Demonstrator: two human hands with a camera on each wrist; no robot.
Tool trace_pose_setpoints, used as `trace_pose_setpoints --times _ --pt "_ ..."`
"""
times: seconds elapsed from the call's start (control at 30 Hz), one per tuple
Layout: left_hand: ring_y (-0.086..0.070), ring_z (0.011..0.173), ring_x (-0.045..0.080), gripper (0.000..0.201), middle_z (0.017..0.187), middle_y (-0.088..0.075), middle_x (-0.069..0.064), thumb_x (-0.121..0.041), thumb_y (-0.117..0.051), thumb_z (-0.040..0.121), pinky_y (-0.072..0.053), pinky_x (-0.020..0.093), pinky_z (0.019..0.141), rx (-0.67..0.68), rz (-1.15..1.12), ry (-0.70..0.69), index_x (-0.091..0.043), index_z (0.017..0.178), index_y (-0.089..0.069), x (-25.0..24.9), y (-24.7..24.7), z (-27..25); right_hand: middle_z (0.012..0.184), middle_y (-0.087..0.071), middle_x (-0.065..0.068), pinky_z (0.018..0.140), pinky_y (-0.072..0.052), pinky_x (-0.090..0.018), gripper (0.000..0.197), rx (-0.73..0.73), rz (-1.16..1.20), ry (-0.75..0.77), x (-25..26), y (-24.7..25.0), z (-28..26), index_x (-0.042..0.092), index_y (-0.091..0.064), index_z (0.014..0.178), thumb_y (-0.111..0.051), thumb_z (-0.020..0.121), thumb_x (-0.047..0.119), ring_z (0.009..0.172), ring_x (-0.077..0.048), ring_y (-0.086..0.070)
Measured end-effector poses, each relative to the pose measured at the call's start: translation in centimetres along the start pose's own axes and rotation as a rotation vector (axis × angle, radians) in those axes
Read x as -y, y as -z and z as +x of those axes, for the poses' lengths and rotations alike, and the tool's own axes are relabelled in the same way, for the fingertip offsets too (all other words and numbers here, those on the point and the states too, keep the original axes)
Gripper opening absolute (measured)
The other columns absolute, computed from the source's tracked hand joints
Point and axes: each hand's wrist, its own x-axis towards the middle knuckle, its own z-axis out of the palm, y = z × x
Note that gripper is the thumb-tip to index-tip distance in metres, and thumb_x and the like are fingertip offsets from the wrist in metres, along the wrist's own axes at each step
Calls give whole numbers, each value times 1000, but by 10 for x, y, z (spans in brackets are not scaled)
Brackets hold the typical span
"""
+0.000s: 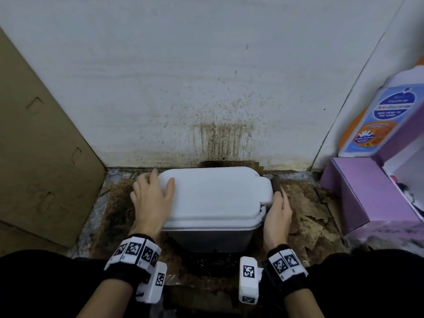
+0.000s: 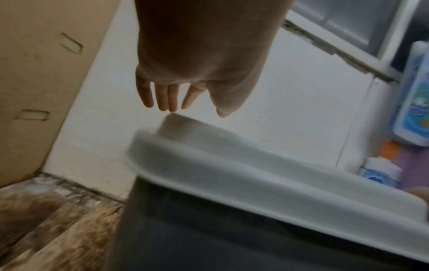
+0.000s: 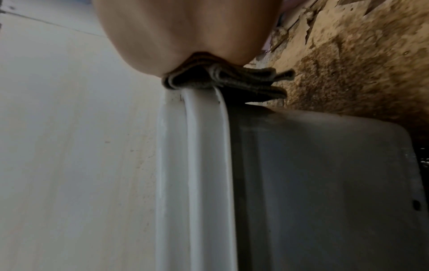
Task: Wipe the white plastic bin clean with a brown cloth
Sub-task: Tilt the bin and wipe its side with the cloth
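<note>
The brown cloth point(image 1: 277, 186) is mostly hidden behind the right hand point(image 1: 276, 220) and the bin point(image 1: 213, 235) lid's tab, the bottle point(image 1: 376, 115) is cut off by the head view's right edge, and the left wrist view is blurred.

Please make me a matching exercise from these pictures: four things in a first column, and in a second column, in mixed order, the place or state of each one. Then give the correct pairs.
Column 1
1. left hand
2. brown cloth
3. cardboard sheet
4. purple box

Column 2
A. stands on the floor to the right of the white plastic bin
B. held in the right hand against the right end of the bin's lid
C. rests with straight fingers on the left end of the lid
D. leans at the left side of the scene

Pairs: 1-C, 2-B, 3-D, 4-A
</note>
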Motion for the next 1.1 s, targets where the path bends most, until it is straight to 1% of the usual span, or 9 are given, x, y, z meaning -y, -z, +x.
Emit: trace_pose_setpoints --times 0.1,0.2,0.33,0.43,0.53,0.6,0.67,1.0,1.1 --pt "-34 141 32 49 149 -43 13 -37 -51 104 -27 49 114 -34 -82 -213 -10 145 -49 -19 1 -5 134 -61 14 104 -45 -31 38 53 32 4 5 -12 -10 29 -58 140 -40 107 30 125 -9 -56" --pt "-33 144 21 44 152 -43 1 -35 -51 105 -28 43 116 23 -191 -438 -18 145 -51 -44 6 -12 134 -62 15 106 -48 -36 37 117 66 -4 13 -25 -22 31 -57 141 -41 108 33 123 -6 -58" --pt "-33 144 10 42 155 -40 -9 -40 -46 107 -27 34 118 132 -261 -582 -24 145 -51 -63 8 -19 134 -63 18 105 -49 -32 34 229 119 15 20 -41 -37 38 -60 135 -41 108 32 121 1 -59" --pt "-26 149 7 45 161 -33 -12 -42 -43 107 -20 27 120 165 -267 -598 -27 150 -47 -65 7 -19 132 -63 25 110 -44 -34 36 315 106 40 20 -49 -44 38 -58 139 -40 108 32 124 4 -57" --pt "-22 152 7 50 164 -29 -10 -44 -35 108 -16 26 123 172 -243 -605 -25 154 -42 -61 3 -15 131 -61 32 113 -42 -38 37 369 40 48 18 -54 -48 47 -55 139 -40 105 44 125 6 -55" --pt "-24 152 7 52 163 -32 -7 -41 -31 108 -18 31 125 157 -235 -606 -21 155 -40 -59 1 -14 133 -61 30 116 -40 -40 37 386 48 32 19 -59 -50 46 -56 138 -41 105 45 128 4 -54" --pt "-25 151 7 52 162 -35 -7 -38 -29 108 -20 34 125 137 -224 -599 -19 156 -39 -57 1 -13 134 -63 23 117 -39 -39 36 391 115 7 21 -63 -51 36 -57 141 -42 108 34 128 3 -55" --pt "-19 154 4 59 164 -31 -11 -50 -34 105 -17 28 125 117 -167 -603 -24 158 -34 -39 8 -8 138 -60 21 109 -42 -19 38 464 175 -7 25 -74 -60 29 -52 146 -38 110 26 127 8 -53" --pt "-21 153 3 59 162 -34 -12 -52 -36 104 -19 29 125 112 -205 -591 -24 156 -37 -31 12 -2 141 -59 18 113 -41 -27 39 377 208 -41 22 -75 -61 31 -52 146 -38 109 27 130 3 -53"
